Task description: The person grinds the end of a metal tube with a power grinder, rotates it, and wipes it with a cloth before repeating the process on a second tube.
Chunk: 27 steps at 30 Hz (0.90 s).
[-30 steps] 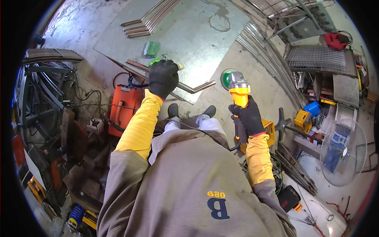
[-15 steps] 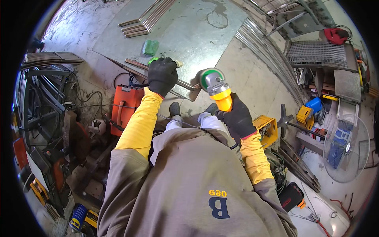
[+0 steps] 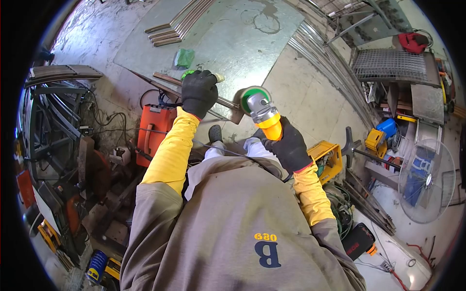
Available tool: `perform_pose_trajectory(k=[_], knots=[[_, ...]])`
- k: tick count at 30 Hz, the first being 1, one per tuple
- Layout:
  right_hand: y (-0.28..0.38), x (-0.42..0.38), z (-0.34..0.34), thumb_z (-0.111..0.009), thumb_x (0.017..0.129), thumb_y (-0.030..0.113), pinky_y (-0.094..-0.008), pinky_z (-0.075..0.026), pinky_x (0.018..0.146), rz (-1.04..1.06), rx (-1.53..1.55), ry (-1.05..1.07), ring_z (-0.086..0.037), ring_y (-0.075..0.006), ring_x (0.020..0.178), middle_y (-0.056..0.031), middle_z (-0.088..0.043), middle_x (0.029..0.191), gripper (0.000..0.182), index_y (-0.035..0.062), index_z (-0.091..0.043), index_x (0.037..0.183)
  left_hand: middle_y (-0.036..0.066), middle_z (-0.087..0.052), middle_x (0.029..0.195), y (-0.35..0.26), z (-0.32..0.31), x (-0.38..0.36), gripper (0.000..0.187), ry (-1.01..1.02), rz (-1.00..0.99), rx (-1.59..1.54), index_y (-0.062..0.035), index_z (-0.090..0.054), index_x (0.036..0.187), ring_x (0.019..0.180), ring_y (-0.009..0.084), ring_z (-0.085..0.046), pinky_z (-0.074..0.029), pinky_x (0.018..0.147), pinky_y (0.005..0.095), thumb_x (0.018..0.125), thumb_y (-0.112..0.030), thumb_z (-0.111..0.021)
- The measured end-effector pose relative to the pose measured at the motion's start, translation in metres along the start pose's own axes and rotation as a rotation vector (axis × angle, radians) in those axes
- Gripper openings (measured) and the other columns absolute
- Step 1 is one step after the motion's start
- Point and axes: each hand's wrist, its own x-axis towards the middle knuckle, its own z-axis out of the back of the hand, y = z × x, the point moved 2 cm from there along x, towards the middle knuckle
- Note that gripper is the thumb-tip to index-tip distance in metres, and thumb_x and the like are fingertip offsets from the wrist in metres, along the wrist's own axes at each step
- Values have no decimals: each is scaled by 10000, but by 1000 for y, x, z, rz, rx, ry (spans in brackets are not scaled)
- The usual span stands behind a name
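Note:
My left hand (image 3: 199, 93), in a black glove, is closed around a metal tube (image 3: 226, 102) held over the edge of the sheet-topped table (image 3: 141, 53). A yellow and grey angle grinder (image 3: 266, 117) is in my gloved right hand (image 3: 290, 145), fingers wrapped round its body. The grinder's green-backed disc (image 3: 248, 92) overlaps the right end of the tube in this view. Just beyond my left hand lies a crumpled green packet (image 3: 184, 58) on the sheet.
Bent metal tubes (image 3: 179, 29) lie at the sheet's far side. An orange machine (image 3: 154, 128) stands left of my legs, a power cord (image 3: 238, 155) crossing my front. Long tubes (image 3: 330, 68), a yellow case (image 3: 326, 157) and a fan (image 3: 427, 180) are on the right.
The grinder has shifted slightly left and tilted, its disc now showing more green face at the tube's end. My left hand and the tube have hardly moved.

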Motion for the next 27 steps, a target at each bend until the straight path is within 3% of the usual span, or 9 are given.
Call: perform_pose_trajectory(k=[2, 4, 5, 9, 11, 15, 20, 22, 27], knots=[[-5, 4, 3, -946, 828, 258, -478, -613, 872, -55, 65, -1, -785, -406, 1034, -186, -806, 1118, 640, 67, -655, 1365, 52, -724, 920, 1, -2, 0, 226, 23, 1, 16, -208, -832, 997, 911, 327, -713, -565, 821, 478, 820, -102, -742], [-20, 11, 8, -881, 876, 87, -362, -589, 831, -117, 303, -51, -726, -189, 915, -81, -767, 1103, 577, 32, -642, 1399, 52, -725, 915, 1, -1, 0, 229, 20, 5, 16, -207, -834, 995, 906, 327, -711, -563, 817, 479, 819, -97, -738], [-26, 15, 9, -894, 871, 88, -351, -586, 833, -143, 337, -67, -705, -159, 937, -59, -757, 1116, 571, 21, -643, 1380, 52, -726, 910, 0, -1, 0, 231, 15, 8, 12, -206, -835, 993, 902, 328, -710, -561, 813, 480, 818, -92, -735], [-17, 16, 19, -897, 866, 91, -358, -589, 837, -93, 195, -94, -714, -171, 942, -75, -760, 1112, 563, 33, -648, 1367, 58, -729, 907, -2, -1, 1, 237, 4, 8, 4, -201, -837, 991, 890, 335, -704, -557, 804, 482, 817, -84, -727], [2, 8, 15, -926, 844, 185, -430, -611, 863, -106, 235, -22, -791, -326, 1017, -162, -806, 1136, 608, 73, -657, 1378, 63, -732, 912, 0, -3, 0, 243, 2, -2, 8, -200, -838, 994, 882, 344, -699, -555, 800, 488, 814, -84, -723], [11, 2, 2, -932, 826, 337, -501, -603, 928, -13, -67, 62, -749, -453, 1135, -233, -787, 1199, 746, 78, -623, 1453, 63, -735, 917, 0, -3, 0, 255, 31, -8, 40, -208, -841, 1001, 891, 346, -703, -559, 808, 488, 813, -83, -723], [-9, 8, 2, -924, 842, 252, -477, -602, 910, -49, 91, 32, -771, -407, 1074, -200, -794, 1144, 624, 75, -649, 1373, 63, -741, 930, 1, -2, 0, 257, 45, 7, 27, -207, -842, 1009, 911, 344, -713, -568, 825, 485, 810, -89, -731], [-26, 17, 9, -881, 891, 83, -340, -588, 768, -91, 357, -137, -715, -158, 844, -49, -740, 1027, 545, 39, -648, 1382, 61, -742, 932, -1, -2, -1, 258, 36, 17, 19, -209, -843, 1010, 909, 343, -713, -568, 825, 486, 811, -87, -731], [-46, 9, 44, -821, 947, 140, -372, -640, 611, -299, 816, -217, -733, -215, 698, -83, -715, 929, 369, 41, -642, 1254, 53, -745, 931, 0, -2, -1, 265, 22, 24, 25, -215, -848, 1001, 905, 341, -712, -568, 825, 485, 809, -77, -728]])
